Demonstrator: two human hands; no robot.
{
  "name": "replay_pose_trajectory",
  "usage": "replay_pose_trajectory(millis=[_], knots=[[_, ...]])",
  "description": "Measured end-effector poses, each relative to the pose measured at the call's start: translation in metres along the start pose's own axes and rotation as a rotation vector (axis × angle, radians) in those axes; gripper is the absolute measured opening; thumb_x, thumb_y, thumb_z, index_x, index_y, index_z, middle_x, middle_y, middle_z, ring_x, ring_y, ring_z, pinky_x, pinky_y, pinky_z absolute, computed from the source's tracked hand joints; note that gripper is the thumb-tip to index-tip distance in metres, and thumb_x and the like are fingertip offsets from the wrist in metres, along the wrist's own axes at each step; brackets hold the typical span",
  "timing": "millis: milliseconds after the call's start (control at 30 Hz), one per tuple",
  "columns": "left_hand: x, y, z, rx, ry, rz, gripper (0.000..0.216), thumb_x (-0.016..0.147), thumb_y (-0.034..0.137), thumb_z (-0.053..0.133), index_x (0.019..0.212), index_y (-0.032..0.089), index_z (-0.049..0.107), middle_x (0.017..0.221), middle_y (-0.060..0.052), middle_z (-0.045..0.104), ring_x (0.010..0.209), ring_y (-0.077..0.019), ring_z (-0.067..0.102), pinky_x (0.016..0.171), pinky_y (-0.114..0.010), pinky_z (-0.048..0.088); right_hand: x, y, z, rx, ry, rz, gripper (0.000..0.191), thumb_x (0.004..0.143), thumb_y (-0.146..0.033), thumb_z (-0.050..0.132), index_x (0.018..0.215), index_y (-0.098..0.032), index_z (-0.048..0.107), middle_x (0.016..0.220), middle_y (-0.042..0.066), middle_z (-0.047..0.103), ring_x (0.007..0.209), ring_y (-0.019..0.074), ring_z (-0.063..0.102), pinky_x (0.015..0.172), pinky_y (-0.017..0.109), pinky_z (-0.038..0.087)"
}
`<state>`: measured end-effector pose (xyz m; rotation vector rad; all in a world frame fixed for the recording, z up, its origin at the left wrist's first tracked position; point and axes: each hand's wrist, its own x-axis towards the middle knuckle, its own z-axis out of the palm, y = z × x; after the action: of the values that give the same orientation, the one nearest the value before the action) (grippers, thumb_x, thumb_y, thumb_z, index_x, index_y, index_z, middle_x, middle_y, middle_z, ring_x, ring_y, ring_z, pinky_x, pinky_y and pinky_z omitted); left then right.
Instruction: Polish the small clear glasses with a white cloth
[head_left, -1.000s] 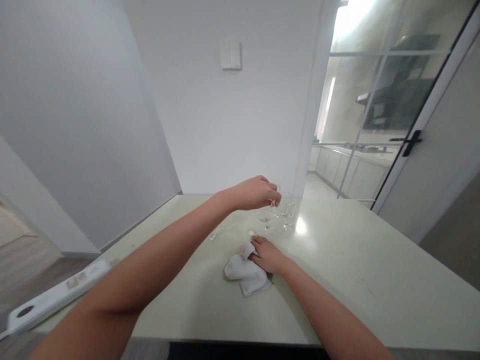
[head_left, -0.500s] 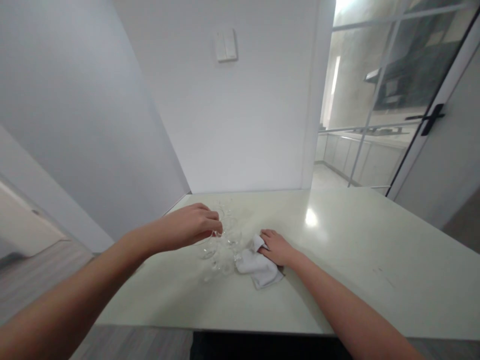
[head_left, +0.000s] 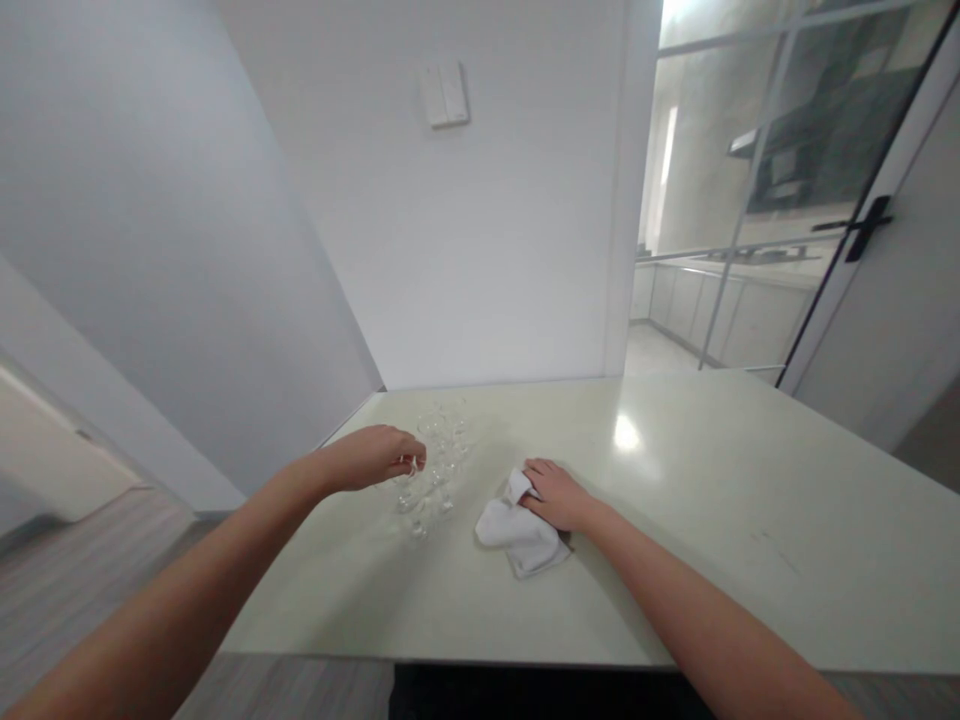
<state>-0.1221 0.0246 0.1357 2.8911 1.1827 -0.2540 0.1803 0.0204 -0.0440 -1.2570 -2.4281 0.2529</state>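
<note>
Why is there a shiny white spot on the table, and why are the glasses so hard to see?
Head view: the bright spot on the table is glare, light reflecting off its glossy top. The clear glasses by the left hand blend into the pale surface, showing only as faint glints. The walls lean outward from the wide lens. The right hand on the white cloth looks sharp.

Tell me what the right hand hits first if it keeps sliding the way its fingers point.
Probably the clear glasses. The right hand lies on the white cloth, fingers aimed left and slightly away across the table. Depth is uncertain.
</note>
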Motion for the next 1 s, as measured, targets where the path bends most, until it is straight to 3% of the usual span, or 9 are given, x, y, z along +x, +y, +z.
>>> replay_pose_trajectory(millis=[367, 1000], knots=[[0.010, -0.008, 0.008, 0.011, 0.018, -0.032, 0.017, 0.088, 0.028, 0.052, 0.090, 0.024, 0.069, 0.088, -0.004, 0.070, 0.078, -0.0168, 0.063, 0.070, -0.025, 0.042, -0.001, 0.001, 0.000, -0.007, -0.006, 0.006, 0.044, 0.089, -0.039, 0.052, 0.121, -0.010, 0.057, 0.138, 0.019, 0.050, 0.128, 0.0296, 0.044, 0.107, 0.042, 0.034], [0.014, 0.006, 0.008, 0.073, 0.009, -0.112, 0.018, 0.088, 0.027, 0.051, 0.098, 0.024, 0.066, 0.096, -0.005, 0.071, 0.084, -0.0172, 0.064, 0.071, -0.025, 0.043, -0.001, 0.000, -0.001, -0.009, -0.020, 0.010, 0.046, 0.089, -0.040, 0.051, 0.125, -0.010, 0.055, 0.139, 0.019, 0.048, 0.130, 0.0293, 0.042, 0.108, 0.042, 0.033]])
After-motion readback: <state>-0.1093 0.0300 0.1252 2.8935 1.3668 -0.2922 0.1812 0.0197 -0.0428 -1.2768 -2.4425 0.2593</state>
